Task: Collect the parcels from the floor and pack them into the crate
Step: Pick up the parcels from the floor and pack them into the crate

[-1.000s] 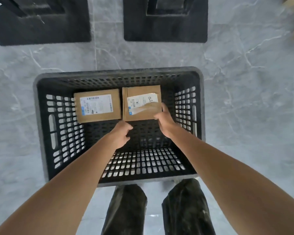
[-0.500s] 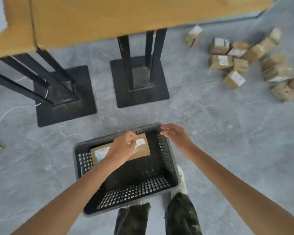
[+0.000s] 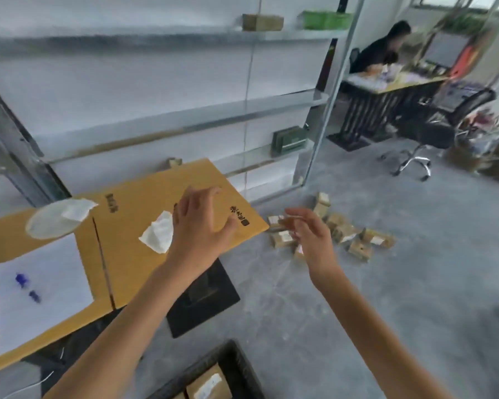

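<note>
Grey marbled floor (image 3: 401,298) fills the right side of the room. On it, near the foot of the white wall shelves (image 3: 185,119), lies a loose heap of small brown cardboard parcels (image 3: 340,231) with white labels. Our black perforated plastic crate (image 3: 242,367) stands on the floor at the lower edge of the view, well apart from the heap. At least one labelled brown parcel (image 3: 208,384) lies inside it.

Our left hand (image 3: 199,226) is released, with the fingers spread, and it holds nothing. It hangs over the right corner of the cardboard-covered table (image 3: 133,208). Our right hand (image 3: 311,237) is also released and empty, with the fingers loosely stretched toward the heap, though it looks a little blurred.

We judge that most of the work is not yet done, and several things could go wrong. The table corner juts out between us and the parcels, so an arm or hip may strike it. The black square base plate (image 3: 213,300) under the table lies close to our path and could catch a foot. If we grasp too many parcels from the heap at once, some may slip on the way to the crate. The parcels lean on each other, so pulling one may topple its neighbours.
</note>
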Demonstrator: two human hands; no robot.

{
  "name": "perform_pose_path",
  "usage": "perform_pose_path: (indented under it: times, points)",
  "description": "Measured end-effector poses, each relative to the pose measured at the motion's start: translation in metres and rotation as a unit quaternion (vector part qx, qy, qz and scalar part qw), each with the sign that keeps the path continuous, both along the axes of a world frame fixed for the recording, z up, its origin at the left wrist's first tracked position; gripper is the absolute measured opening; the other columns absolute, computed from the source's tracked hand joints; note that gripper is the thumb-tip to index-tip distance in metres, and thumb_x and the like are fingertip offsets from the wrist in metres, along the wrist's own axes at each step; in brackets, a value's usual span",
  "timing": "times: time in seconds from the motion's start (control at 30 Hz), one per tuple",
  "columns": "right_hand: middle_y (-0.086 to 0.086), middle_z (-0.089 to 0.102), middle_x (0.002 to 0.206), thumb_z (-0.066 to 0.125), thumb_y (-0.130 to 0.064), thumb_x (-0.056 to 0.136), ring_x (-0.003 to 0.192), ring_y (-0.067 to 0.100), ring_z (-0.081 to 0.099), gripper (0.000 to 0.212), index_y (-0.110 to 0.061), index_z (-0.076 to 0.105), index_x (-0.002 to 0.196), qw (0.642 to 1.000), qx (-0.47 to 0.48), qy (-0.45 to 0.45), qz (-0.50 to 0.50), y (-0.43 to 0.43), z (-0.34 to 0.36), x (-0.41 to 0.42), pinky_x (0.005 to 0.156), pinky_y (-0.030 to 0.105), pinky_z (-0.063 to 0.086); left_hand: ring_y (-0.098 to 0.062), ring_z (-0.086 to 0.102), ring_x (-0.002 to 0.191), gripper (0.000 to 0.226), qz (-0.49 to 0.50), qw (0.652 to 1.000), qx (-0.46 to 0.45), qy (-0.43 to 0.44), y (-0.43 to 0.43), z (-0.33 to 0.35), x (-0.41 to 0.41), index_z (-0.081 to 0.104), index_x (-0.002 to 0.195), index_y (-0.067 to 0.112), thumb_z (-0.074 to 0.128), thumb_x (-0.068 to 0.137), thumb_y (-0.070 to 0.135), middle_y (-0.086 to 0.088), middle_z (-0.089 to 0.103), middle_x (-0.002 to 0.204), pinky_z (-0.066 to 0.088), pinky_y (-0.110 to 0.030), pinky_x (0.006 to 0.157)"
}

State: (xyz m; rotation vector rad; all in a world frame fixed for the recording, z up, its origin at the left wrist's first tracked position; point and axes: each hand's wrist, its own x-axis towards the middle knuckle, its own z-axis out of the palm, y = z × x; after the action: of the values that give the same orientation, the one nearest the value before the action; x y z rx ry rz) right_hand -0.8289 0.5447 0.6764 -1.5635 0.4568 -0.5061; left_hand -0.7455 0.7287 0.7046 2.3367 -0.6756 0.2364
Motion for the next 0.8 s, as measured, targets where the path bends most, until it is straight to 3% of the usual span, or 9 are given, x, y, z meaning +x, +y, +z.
perform_pose_path:
  times: [0.17,0.4,0.8]
  points:
    - [0.012,0.068,0.099,0.040,-0.007,0.098,0.088,0.017,0.063,0.025,-0.018,0.063,0.095,0.994,0.084,0.014,-0.071,-0.020,0.012,-0.037,0.070,0.022,0.045,-0.019,-0.006,0.145,0.062,-0.039,0.998,0.006,0.046,-0.024,0.017,-0.007,0.025,0.142,0.022,0.046,0.089,0.048,0.003,0.025,0.148,0.006,-0.051,0.117]
    - [0.005,0.070,0.090,0.036,-0.021,0.101,0.087,0.020,0.063,0.027,-0.016,0.063,0.098,0.972,0.158,0.059,-0.163,-0.123,-0.001,-0.070,0.086,0.037,0.041,-0.017,-0.010,0.144,0.070,-0.111,0.991,0.039,0.068,-0.084,0.006,0.012,0.022,0.144,0.025,0.040,0.086,0.060,0.004,0.019,0.152,0.008,-0.047,0.116]
    - [0.003,0.070,0.088,0.037,-0.022,0.099,0.088,0.018,0.064,0.028,-0.019,0.064,0.094,0.949,0.171,0.097,-0.247,-0.408,-0.033,-0.051,0.093,0.039,0.041,-0.010,-0.004,0.143,0.055,-0.085,0.984,0.046,0.147,-0.308,-0.048,0.076,0.033,0.138,0.026,0.044,0.090,0.050,0.008,0.027,0.147,0.013,-0.041,0.116]
